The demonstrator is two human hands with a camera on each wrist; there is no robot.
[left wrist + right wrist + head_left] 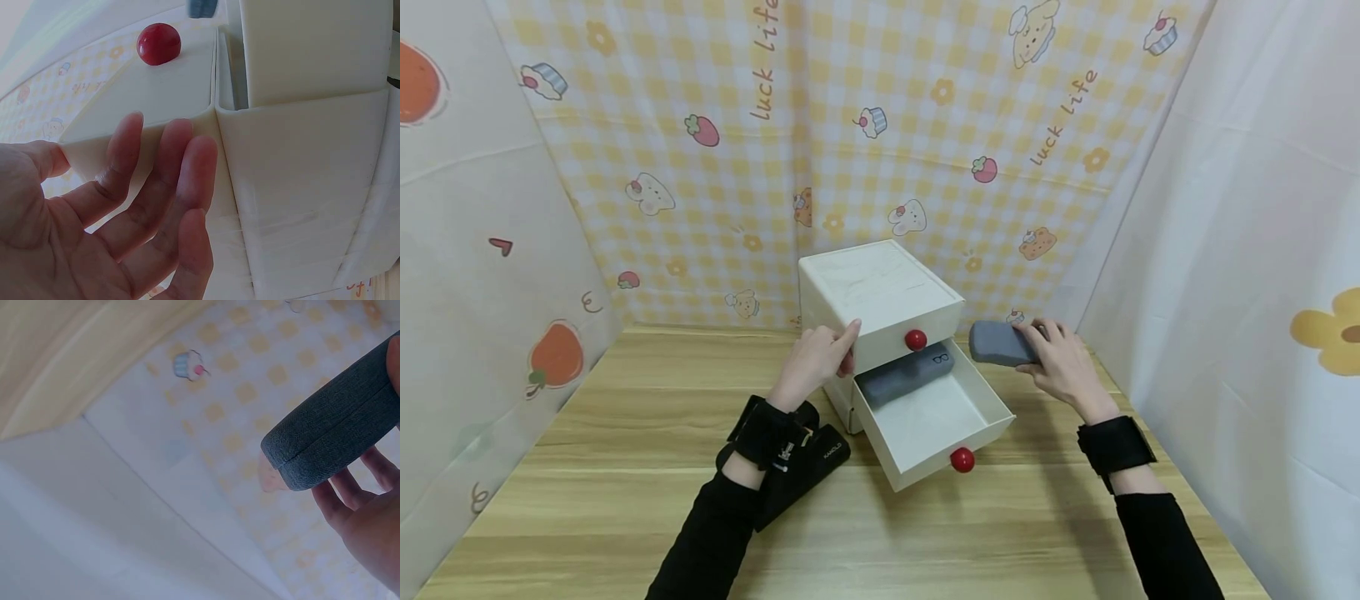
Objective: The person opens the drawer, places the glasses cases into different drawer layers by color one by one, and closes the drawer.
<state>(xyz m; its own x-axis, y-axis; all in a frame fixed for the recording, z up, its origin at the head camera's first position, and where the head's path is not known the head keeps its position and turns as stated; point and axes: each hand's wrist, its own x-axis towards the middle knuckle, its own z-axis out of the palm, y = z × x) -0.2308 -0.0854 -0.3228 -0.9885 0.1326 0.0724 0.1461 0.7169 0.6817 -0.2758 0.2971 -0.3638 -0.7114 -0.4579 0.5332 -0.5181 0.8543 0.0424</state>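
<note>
A white two-drawer box (880, 283) stands on the table, its lower drawer (955, 417) pulled out and its upper one closed. Inside the lower drawer, along its left side, lies a grey-blue glasses case (906, 375) with a small spectacles mark. My left hand (816, 358) rests on the box's front left corner; in the left wrist view its fingers (197, 172) lie loosely against the side. My right hand (1063, 367) holds a second grey glasses case (1000, 343) by one end, above the table to the right of the drawer.
Black objects with pale lettering (808, 467) lie on the table partly under my left forearm. Red round knobs (962, 460) stick out from the drawer fronts. A yellow checked curtain (715, 208) hangs behind the table, with white cloth (1225, 250) along the right.
</note>
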